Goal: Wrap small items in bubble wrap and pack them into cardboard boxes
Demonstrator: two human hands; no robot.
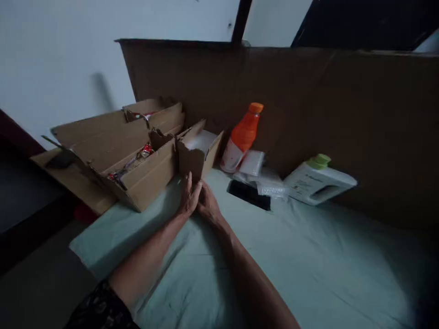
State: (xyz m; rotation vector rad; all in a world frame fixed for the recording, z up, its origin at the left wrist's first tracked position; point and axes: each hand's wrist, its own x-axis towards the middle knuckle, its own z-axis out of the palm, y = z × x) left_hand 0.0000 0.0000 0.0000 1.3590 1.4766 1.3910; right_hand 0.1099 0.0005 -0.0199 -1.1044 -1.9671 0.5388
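Note:
My left hand (189, 197) and my right hand (207, 203) meet at the front of a small cardboard box (190, 163). The left fingers stretch forward toward the box's front wall, with the thumb angled in against the right hand. My right hand is turned inward, and its fingers are mostly hidden, so I cannot tell whether they hold anything. Inside the small box lies a whitish translucent sheet (201, 140). Close on the left is a larger cardboard box (154, 176) with red and shiny wrapped items (146, 151) in it.
An orange-capped bottle (243, 135), clear bubble-wrap pieces (265, 178), a dark flat object (248, 194) and a white jug (317, 183) with a green cap stand or lie to the right. A tall cardboard panel (308, 100) runs behind the cloth-covered table (291, 260).

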